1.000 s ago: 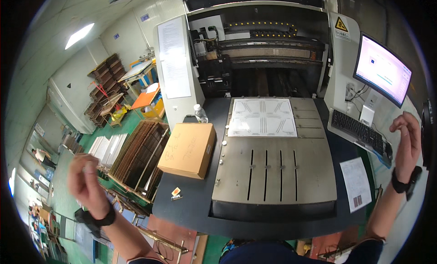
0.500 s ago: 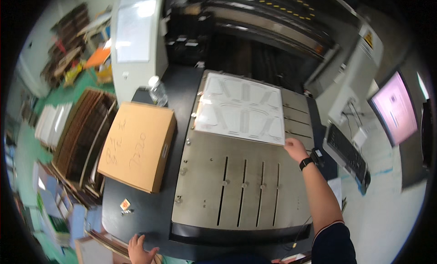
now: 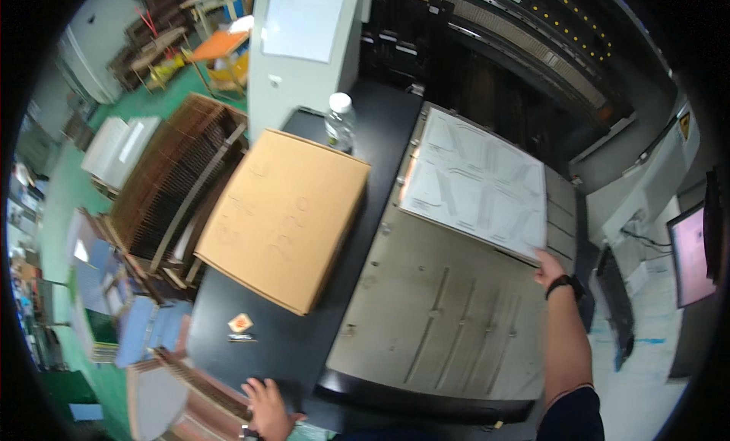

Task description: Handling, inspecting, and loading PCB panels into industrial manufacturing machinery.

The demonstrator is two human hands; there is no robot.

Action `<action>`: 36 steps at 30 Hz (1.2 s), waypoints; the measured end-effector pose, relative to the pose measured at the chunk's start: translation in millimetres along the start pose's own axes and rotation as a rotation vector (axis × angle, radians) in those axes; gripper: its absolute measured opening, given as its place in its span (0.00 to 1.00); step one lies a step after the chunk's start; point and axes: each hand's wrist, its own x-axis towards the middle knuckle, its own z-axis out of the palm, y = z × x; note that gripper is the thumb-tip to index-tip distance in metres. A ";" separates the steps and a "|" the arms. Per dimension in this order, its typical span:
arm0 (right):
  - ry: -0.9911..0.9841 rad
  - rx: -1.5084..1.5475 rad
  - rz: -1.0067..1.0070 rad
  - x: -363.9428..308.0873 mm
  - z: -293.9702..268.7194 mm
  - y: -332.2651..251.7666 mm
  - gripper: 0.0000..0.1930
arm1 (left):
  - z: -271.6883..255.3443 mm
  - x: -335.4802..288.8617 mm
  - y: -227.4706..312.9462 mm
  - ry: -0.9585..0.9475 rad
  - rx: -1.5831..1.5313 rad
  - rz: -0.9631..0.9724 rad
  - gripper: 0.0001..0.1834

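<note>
A white flat sheet [image 3: 479,179] with grey outlines printed on it lies over the far part of a slotted metal plate [image 3: 380,312]. My right hand [image 3: 549,270] is at the sheet's near right corner, its fingers closed on that corner. My left hand [image 3: 268,409] has its fingers spread and holds nothing, by the near left edge of the black table [image 3: 262,357]. Nearest to it on the table lie a small orange-and-white square piece [image 3: 240,322] and a thin small item [image 3: 242,337] I cannot make out.
A closed cardboard box [image 3: 289,220] stands left of the metal plate, with a clear bottle [image 3: 340,125] behind it. Dark machinery [image 3: 494,84] rises at the back. At the right are a keyboard [image 3: 613,304] and a monitor [image 3: 690,255]. Wooden racks [image 3: 171,190] stand on the left.
The view has swung left, so the box, plate and sheet appear further right. My right hand stays at the sheet's corner. My left hand remains spread near the table edge.
</note>
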 end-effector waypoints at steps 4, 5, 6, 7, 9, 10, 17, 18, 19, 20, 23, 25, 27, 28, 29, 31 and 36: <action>-0.295 0.615 -0.245 -5.0 -60.9 36.6 0.10 | -2.6 21.8 1.6 0.392 -0.140 0.157 0.24; -0.365 0.720 -0.300 -27.1 -67.4 31.3 0.10 | -1.9 28.2 -5.9 0.363 -0.331 0.209 0.25; -0.462 0.808 -0.404 -47.3 -80.5 27.1 0.11 | -8.0 35.8 -4.8 0.397 -0.327 0.199 0.25; -0.535 0.814 -0.502 -72.2 -92.7 22.6 0.13 | -18.9 42.4 -0.8 0.442 -0.538 0.213 0.23; -0.517 0.809 -0.609 -173.6 -93.7 -5.2 0.18 | -41.8 46.4 10.0 0.493 -0.752 0.252 0.22; -0.473 0.807 -0.675 -220.0 -100.6 -15.5 0.19 | -50.2 48.9 21.8 0.557 -0.908 0.300 0.21; -0.208 0.943 -0.700 -385.7 -201.2 37.5 0.22 | -83.1 34.9 103.0 0.790 -1.096 0.736 0.32; -0.293 0.929 -0.728 -407.0 -210.5 44.0 0.20 | -86.8 36.2 119.2 0.849 -1.121 0.823 0.37; -0.223 0.986 -0.716 -423.1 -210.0 49.2 0.19 | -80.9 45.5 130.9 0.946 -1.179 0.860 0.37; -0.259 1.009 -0.726 -437.8 -209.0 53.2 0.19 | -83.4 44.4 145.5 1.017 -1.273 0.877 0.31; -0.471 0.767 -0.992 -450.3 -205.1 85.3 0.26 | -79.8 73.5 132.3 0.625 -1.235 1.331 0.17; -0.288 0.282 -1.186 -434.7 -180.0 83.4 0.30 | -95.7 41.0 134.3 0.559 -1.664 1.277 0.07; 0.262 -0.338 -1.137 -402.9 -136.6 95.9 0.32 | -127.4 -4.0 139.9 0.484 -2.166 0.686 0.07; 0.210 -0.295 -1.136 -385.7 -121.5 115.5 0.31 | -125.5 3.6 121.4 0.273 -1.918 0.435 0.12; 0.109 -0.259 -1.168 -367.1 -115.7 141.1 0.30 | -87.1 49.1 91.0 0.045 -1.759 0.405 0.17; -0.177 0.357 -0.650 -336.5 -127.6 193.7 0.23 | -77.5 40.6 115.2 0.401 -0.969 0.645 0.19; 0.000 0.273 -0.321 -369.2 -108.6 161.2 0.27 | -67.0 12.6 113.2 -0.120 -1.676 0.487 0.19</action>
